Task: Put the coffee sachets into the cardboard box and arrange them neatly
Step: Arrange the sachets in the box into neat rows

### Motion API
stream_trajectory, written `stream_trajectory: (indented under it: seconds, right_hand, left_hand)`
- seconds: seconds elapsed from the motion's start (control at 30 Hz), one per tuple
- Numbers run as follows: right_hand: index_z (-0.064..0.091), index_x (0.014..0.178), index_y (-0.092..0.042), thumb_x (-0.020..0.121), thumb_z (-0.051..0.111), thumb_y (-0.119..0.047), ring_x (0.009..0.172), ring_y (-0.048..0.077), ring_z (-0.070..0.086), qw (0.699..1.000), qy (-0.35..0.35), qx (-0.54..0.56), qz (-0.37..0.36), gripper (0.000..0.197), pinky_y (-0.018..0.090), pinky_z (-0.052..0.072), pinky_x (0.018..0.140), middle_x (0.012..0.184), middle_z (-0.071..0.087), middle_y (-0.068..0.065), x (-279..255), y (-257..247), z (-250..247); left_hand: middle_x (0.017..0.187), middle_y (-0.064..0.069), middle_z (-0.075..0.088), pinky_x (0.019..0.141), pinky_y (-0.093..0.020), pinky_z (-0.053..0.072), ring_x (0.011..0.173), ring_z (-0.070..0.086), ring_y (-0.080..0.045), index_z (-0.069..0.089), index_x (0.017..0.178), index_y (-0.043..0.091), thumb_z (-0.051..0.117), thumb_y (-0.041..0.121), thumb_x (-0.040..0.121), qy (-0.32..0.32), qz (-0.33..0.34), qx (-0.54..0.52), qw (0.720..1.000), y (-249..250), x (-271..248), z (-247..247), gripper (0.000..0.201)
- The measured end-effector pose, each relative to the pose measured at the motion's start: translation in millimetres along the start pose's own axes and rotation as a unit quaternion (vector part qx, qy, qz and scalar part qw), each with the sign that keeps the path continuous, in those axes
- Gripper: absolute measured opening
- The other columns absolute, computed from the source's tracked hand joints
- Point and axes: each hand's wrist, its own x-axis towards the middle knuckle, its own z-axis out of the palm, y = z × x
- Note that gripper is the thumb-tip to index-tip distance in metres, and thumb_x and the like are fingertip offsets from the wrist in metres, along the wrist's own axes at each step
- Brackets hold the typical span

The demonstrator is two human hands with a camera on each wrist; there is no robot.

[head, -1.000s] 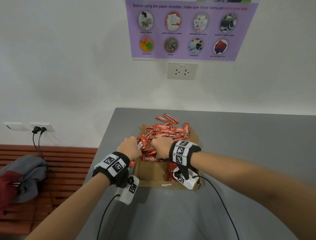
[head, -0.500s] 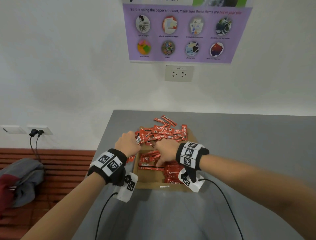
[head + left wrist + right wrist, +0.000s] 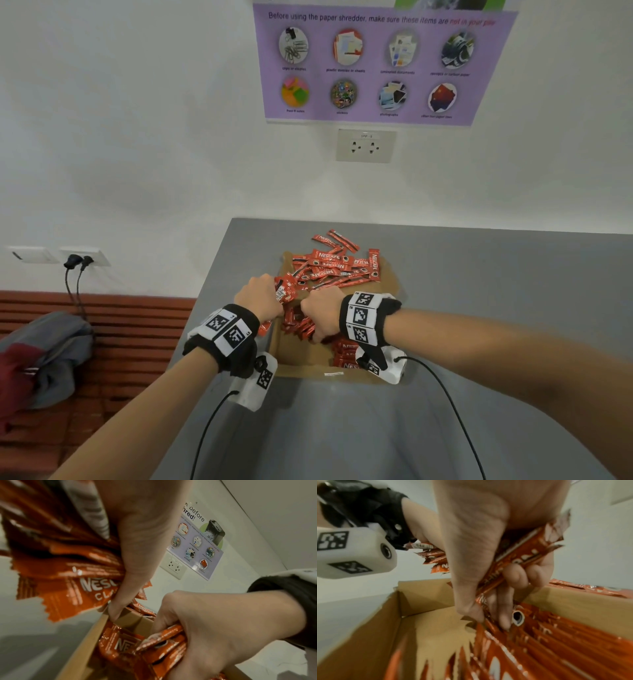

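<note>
Coffee sachets [image 3: 297, 324] bunched in each hand, left hand [image 3: 259, 295] and right hand [image 3: 322, 317], above the cardboard box [image 3: 301, 358].

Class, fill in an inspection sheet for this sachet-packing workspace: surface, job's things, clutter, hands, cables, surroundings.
Surface: grey table, set against a white wall.
Job's things: open cardboard box; packed sachets lie side by side along its right side; loose sachets are piled untidily at its far end, some on the table.
Clutter: nothing seen.
Hands: left hand grips a bundle of sachets above the box's left edge; right hand grips a second bundle inside the box.
Cables: black leads run from both wrist cameras; two plugs sit in a wall socket.
Surroundings: shredder poster, empty double socket, slatted bench with a jacket.
</note>
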Motion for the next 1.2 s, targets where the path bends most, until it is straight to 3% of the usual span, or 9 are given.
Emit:
stream_trajectory:
  seconds: [0.23, 0.33, 0.5, 0.7, 0.83, 0.9, 1.03, 1.13, 1.2]
  right_hand:
    - [0.058, 0.093, -0.003, 0.084, 0.062, -0.015, 0.071, 0.023, 0.055, 0.995, 0.045, 0.076, 0.051, 0.015, 0.033, 0.051, 0.064, 0.076, 0.053, 0.006, 0.9, 8.9, -4.5]
    - [0.058, 0.097, -0.004, 0.083, 0.065, -0.017, 0.074, 0.024, 0.057, 0.993, 0.055, 0.078, 0.064, 0.021, 0.032, 0.048, 0.062, 0.087, 0.061, 0.009, 5.2, 13.7, -3.7]
    - [0.058, 0.097, -0.005, 0.084, 0.064, -0.016, 0.075, 0.022, 0.056, 0.993, 0.070, 0.066, 0.067, 0.018, 0.030, 0.046, 0.061, 0.081, 0.053, 0.005, 8.3, 14.4, 0.0]
    - [0.060, 0.098, -0.004, 0.083, 0.067, -0.021, 0.078, 0.023, 0.059, 0.992, 0.069, 0.088, 0.063, 0.023, 0.030, 0.047, 0.061, 0.089, 0.062, 0.008, 8.0, 17.7, 1.4]
    - [0.060, 0.093, -0.004, 0.083, 0.066, -0.021, 0.076, 0.023, 0.058, 0.991, 0.069, 0.094, 0.063, 0.021, 0.028, 0.043, 0.059, 0.081, 0.056, 0.006, 6.9, 21.2, 1.5]
    - [0.061, 0.097, -0.003, 0.083, 0.067, -0.024, 0.082, 0.024, 0.062, 0.991, 0.070, 0.098, 0.058, 0.026, 0.028, 0.043, 0.059, 0.087, 0.062, 0.008, 5.8, 21.6, 1.6]
    - [0.061, 0.099, -0.003, 0.082, 0.069, -0.030, 0.082, 0.023, 0.061, 0.989, 0.071, 0.121, 0.051, 0.032, 0.027, 0.045, 0.058, 0.086, 0.062, 0.007, 1.6, 22.9, -3.1]
    - [0.060, 0.093, -0.005, 0.087, 0.061, -0.022, 0.069, 0.018, 0.058, 0.963, 0.123, 0.227, 0.079, 0.018, 0.023, 0.047, 0.053, 0.080, 0.059, 0.003, -4.4, 29.6, -7.9]
    - [0.058, 0.093, -0.007, 0.089, 0.059, -0.021, 0.066, 0.016, 0.057, 0.934, 0.168, 0.298, 0.103, 0.014, 0.022, 0.046, 0.053, 0.083, 0.061, 0.003, -12.3, 33.3, -7.2]
  left_hand:
    - [0.082, -0.006, 0.055, 0.066, -0.029, 0.048, 0.077, 0.059, -0.022, 0.046, 0.085, 0.011, 0.068, 0.013, 0.079, -0.002, 0.004, 0.010, 1.000, -0.1, 2.3, -0.3, 0.023]
    - [0.084, -0.006, 0.056, 0.067, -0.028, 0.050, 0.076, 0.059, -0.022, 0.046, 0.087, 0.011, 0.067, 0.013, 0.079, 0.000, 0.006, 0.003, 1.000, -0.7, 3.7, 1.1, 0.022]
    - [0.090, -0.008, 0.063, 0.070, -0.031, 0.053, 0.080, 0.062, -0.023, 0.052, 0.090, 0.008, 0.070, 0.015, 0.077, -0.002, 0.006, -0.006, 1.000, -2.3, 5.3, 2.0, 0.024]
    - [0.090, -0.006, 0.058, 0.077, -0.032, 0.054, 0.084, 0.062, -0.023, 0.050, 0.100, 0.011, 0.069, 0.018, 0.081, 0.004, 0.005, -0.003, 1.000, -1.8, 5.4, 3.1, 0.028]
    - [0.090, -0.006, 0.062, 0.078, -0.032, 0.055, 0.082, 0.063, -0.021, 0.053, 0.095, 0.012, 0.070, 0.020, 0.080, -0.004, 0.008, -0.008, 1.000, -3.1, 8.1, 4.8, 0.025]
    - [0.090, -0.007, 0.064, 0.077, -0.034, 0.056, 0.081, 0.064, -0.022, 0.053, 0.093, 0.012, 0.071, 0.019, 0.079, -0.006, 0.011, -0.008, 1.000, -2.9, 8.2, 4.5, 0.023]
    - [0.084, -0.006, 0.063, 0.069, -0.031, 0.054, 0.077, 0.064, -0.023, 0.051, 0.085, 0.011, 0.068, 0.015, 0.079, -0.004, 0.010, -0.019, 1.000, -2.2, 3.7, 1.5, 0.018]
    - [0.079, -0.004, 0.063, 0.064, -0.030, 0.053, 0.073, 0.064, -0.022, 0.056, 0.086, 0.011, 0.064, 0.015, 0.083, 0.061, 0.024, -0.062, 0.996, -0.2, -4.0, -10.1, 0.009]
    - [0.077, -0.002, 0.065, 0.060, -0.026, 0.052, 0.069, 0.064, -0.020, 0.059, 0.086, 0.012, 0.066, 0.017, 0.084, 0.116, 0.069, -0.156, 0.978, 6.5, -13.7, -23.0, 0.008]
